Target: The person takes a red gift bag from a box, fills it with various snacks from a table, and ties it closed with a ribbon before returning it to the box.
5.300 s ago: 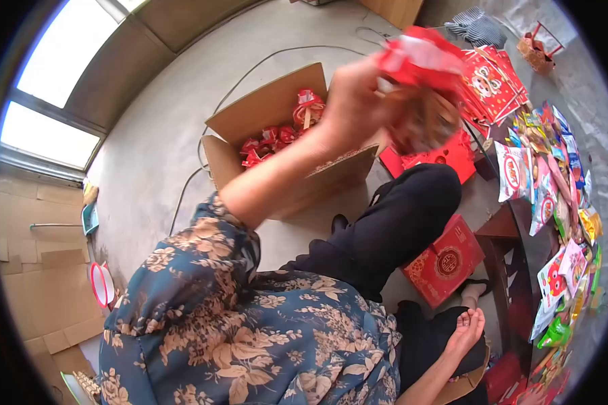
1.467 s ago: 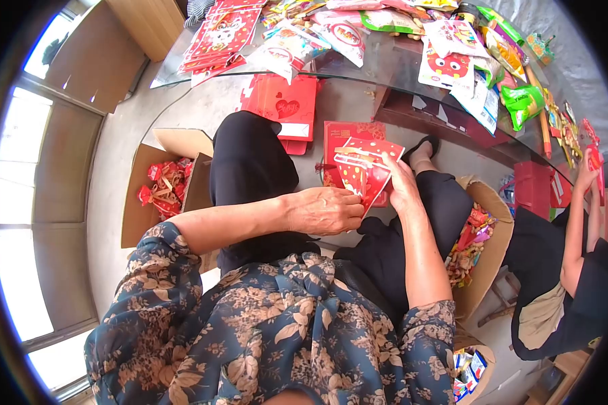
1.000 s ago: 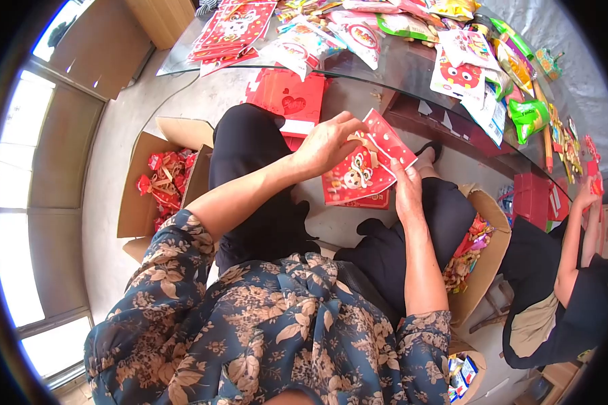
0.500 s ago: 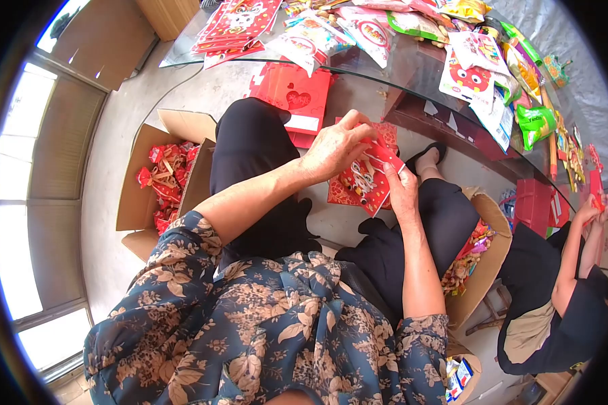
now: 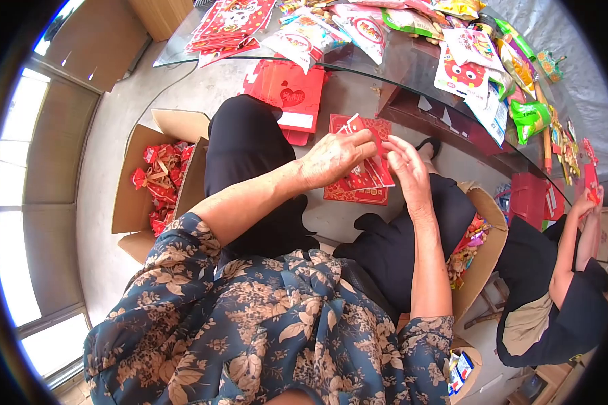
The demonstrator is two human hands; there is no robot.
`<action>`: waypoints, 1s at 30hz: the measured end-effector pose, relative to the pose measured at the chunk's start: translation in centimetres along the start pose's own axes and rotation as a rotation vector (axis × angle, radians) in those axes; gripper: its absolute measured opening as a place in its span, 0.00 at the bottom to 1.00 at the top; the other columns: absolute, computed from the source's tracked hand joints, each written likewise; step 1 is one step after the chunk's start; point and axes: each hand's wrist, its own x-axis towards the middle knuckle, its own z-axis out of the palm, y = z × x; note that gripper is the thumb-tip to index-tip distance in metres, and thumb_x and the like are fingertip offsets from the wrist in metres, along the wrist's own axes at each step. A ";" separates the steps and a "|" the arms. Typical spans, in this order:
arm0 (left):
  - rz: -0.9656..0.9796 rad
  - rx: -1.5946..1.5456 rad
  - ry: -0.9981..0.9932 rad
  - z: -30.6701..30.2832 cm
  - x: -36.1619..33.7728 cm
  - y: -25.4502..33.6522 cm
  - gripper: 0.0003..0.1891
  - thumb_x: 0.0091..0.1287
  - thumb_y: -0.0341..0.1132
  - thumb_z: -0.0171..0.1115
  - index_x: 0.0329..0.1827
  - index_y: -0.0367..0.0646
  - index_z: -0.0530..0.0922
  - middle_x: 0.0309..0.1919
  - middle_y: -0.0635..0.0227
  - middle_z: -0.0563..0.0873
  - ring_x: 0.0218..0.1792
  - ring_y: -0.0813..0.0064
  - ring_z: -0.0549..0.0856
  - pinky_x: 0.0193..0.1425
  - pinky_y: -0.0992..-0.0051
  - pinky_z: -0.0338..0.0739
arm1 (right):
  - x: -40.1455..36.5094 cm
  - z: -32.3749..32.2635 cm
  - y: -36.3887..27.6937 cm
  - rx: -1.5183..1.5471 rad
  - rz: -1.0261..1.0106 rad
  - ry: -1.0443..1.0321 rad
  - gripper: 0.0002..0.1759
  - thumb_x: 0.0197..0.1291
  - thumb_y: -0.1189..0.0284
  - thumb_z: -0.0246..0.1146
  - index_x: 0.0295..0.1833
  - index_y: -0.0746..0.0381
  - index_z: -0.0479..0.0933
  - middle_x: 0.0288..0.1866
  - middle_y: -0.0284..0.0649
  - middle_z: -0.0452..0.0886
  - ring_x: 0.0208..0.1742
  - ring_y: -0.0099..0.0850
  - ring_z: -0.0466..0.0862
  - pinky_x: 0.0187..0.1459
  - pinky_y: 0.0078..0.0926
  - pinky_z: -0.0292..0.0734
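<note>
My left hand (image 5: pixel 338 157) pinches a red printed bag (image 5: pixel 380 177) with white edges, holding it near its upper part between my knees. To its right, my right hand (image 5: pixel 410 177) is off the bag, fingers apart and close to its edge. Part of the bag is hidden behind my left fingers. Below and behind it lies a red patterned packet (image 5: pixel 368 196) with gold designs, low near the floor.
A glass table (image 5: pixel 358 74) carries a stack of red printed bags (image 5: pixel 233 27) and many snack packs. Red gift bags (image 5: pixel 294 94) stand beneath its edge. Open cartons (image 5: pixel 132 185) flank my legs, filled with wrapped sweets. Another person (image 5: pixel 554 290) works at the right.
My right hand has let go of the bag and its fingers have spread. The bag has turned in my left hand, which still grips it.
</note>
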 end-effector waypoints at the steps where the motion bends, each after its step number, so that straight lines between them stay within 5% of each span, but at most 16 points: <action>1: 0.032 -0.007 0.015 0.1 0.0 0.1 0.09 0.58 0.25 0.60 0.41 0.39 0.74 0.36 0.61 0.77 0.34 0.54 0.84 0.32 0.61 0.79 | 0.1 0.2 0.1 -0.041 -0.024 -0.007 0.25 0.67 0.62 0.63 0.65 0.64 0.72 0.56 0.44 0.82 0.55 0.29 0.81 0.58 0.27 0.74; 4: 0.059 -0.069 -0.006 -0.1 -0.1 0.0 0.08 0.60 0.25 0.58 0.42 0.39 0.73 0.35 0.60 0.76 0.34 0.54 0.84 0.33 0.61 0.79 | 0.2 0.6 -0.3 -0.323 0.031 -0.025 0.22 0.62 0.70 0.66 0.61 0.62 0.76 0.49 0.42 0.85 0.49 0.26 0.83 0.51 0.26 0.77; 5: 0.043 -0.079 -0.029 -0.3 -0.2 0.0 0.08 0.60 0.25 0.58 0.42 0.39 0.74 0.36 0.61 0.77 0.34 0.55 0.84 0.34 0.62 0.79 | 0.3 0.8 0.1 -0.262 0.054 0.010 0.16 0.61 0.74 0.65 0.55 0.62 0.79 0.41 0.39 0.86 0.40 0.23 0.83 0.44 0.23 0.78; 10: -0.017 0.006 -0.222 -1.7 -0.7 0.3 0.07 0.61 0.26 0.58 0.41 0.39 0.74 0.37 0.61 0.78 0.36 0.58 0.85 0.39 0.63 0.80 | 0.8 -0.3 0.8 -0.360 -0.009 0.274 0.10 0.59 0.80 0.61 0.47 0.64 0.80 0.33 0.36 0.84 0.31 0.19 0.80 0.35 0.20 0.77; 19: 0.168 0.105 -0.144 -1.9 -1.4 0.8 0.07 0.56 0.27 0.58 0.38 0.39 0.75 0.37 0.62 0.73 0.41 0.63 0.79 0.45 0.66 0.76 | -0.9 -1.0 -1.3 -0.515 0.115 0.325 0.09 0.59 0.80 0.62 0.46 0.65 0.80 0.34 0.38 0.83 0.32 0.23 0.81 0.37 0.23 0.77; 23: 0.170 0.135 -0.150 -1.4 -1.8 0.2 0.08 0.54 0.27 0.58 0.37 0.38 0.75 0.37 0.62 0.72 0.42 0.63 0.79 0.45 0.66 0.76 | -2.3 0.9 -4.0 -0.654 -0.225 0.347 0.09 0.61 0.82 0.60 0.47 0.66 0.78 0.40 0.40 0.80 0.36 0.27 0.82 0.39 0.24 0.78; 26: 0.176 0.152 -0.131 -1.4 -1.9 0.5 0.08 0.54 0.27 0.58 0.36 0.38 0.75 0.38 0.62 0.73 0.43 0.63 0.79 0.46 0.66 0.76 | -3.0 2.9 -5.5 -0.458 -0.321 0.240 0.09 0.62 0.84 0.58 0.47 0.67 0.77 0.41 0.40 0.81 0.39 0.27 0.83 0.40 0.23 0.78; 30: 0.205 0.122 -0.088 -0.8 -1.8 0.6 0.08 0.53 0.27 0.58 0.37 0.38 0.76 0.40 0.62 0.75 0.44 0.62 0.78 0.48 0.65 0.76 | -2.5 4.5 -4.4 -0.527 -0.222 0.097 0.14 0.63 0.86 0.51 0.52 0.68 0.76 0.46 0.50 0.83 0.46 0.40 0.86 0.46 0.33 0.80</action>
